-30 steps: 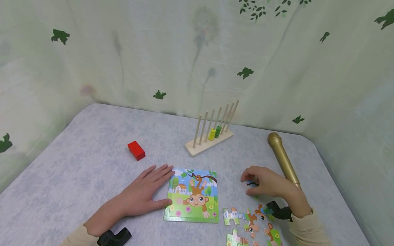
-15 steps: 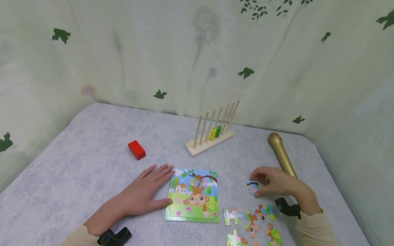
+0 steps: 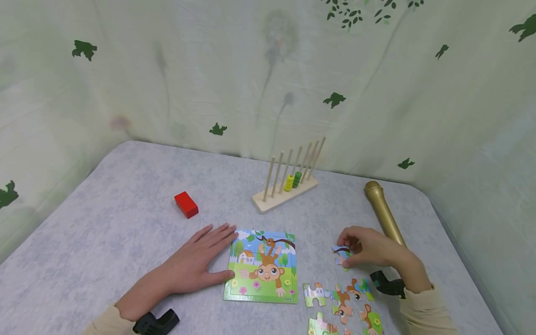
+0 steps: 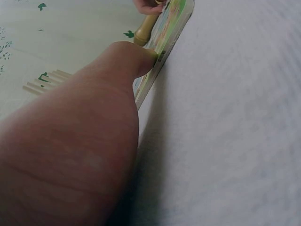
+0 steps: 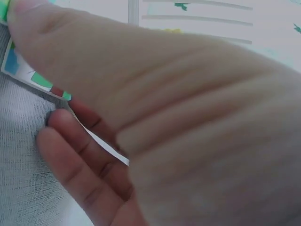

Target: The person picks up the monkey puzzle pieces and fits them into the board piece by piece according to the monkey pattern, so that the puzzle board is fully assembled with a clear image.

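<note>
My left hand point(image 3: 197, 263) lies flat with fingers spread, its fingertips and thumb on the left edge of a square monkey picture puzzle board point(image 3: 261, 267). In the left wrist view the thumb touches the rim of that board point(image 4: 162, 59). To the right of the board, my right hand point(image 3: 372, 249) pinches a jigsaw piece point(image 3: 342, 253) with a brown branch on blue, between thumb and fingers. Below this hand lie several loose jigsaw pieces point(image 3: 343, 302) with monkey parts, a house and flowers. The thumb of the right hand point(image 5: 155, 84) covers much of its own wrist view.
A wooden peg stand point(image 3: 284, 193) with yellow and green beads stands behind the board. A red block point(image 3: 186, 204) lies at the back left. Behind the right hand lies a gold microphone point(image 3: 383, 211). A printed curtain point(image 3: 167, 83) hangs along the table's far edge.
My right hand has shifted rightward overall, with a slight return left lately. More of the pinched jigsaw piece shows now. The left hand has stayed on the board's edge.
</note>
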### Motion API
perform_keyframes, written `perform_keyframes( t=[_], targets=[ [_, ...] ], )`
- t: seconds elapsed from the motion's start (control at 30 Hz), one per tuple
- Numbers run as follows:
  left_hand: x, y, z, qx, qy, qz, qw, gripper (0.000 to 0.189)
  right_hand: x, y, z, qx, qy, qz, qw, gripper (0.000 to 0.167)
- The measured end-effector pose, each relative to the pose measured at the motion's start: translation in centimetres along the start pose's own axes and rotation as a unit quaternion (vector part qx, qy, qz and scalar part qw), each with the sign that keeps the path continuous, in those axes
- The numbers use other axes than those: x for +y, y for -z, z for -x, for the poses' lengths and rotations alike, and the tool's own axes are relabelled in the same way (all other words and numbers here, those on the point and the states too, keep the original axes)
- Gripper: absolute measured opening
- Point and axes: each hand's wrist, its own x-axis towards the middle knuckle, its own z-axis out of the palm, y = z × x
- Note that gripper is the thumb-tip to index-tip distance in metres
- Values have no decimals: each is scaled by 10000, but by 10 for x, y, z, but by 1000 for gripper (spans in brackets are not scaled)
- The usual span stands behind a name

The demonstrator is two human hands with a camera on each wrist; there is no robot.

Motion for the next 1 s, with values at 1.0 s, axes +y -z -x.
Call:
perform_keyframes(
  t=[1.0],
  targets=[
    [0, 0, 0, -58, 26, 1, 10000, 88, -2, -3, -1, -321, 357, -314, 9984, 46]
  ],
)
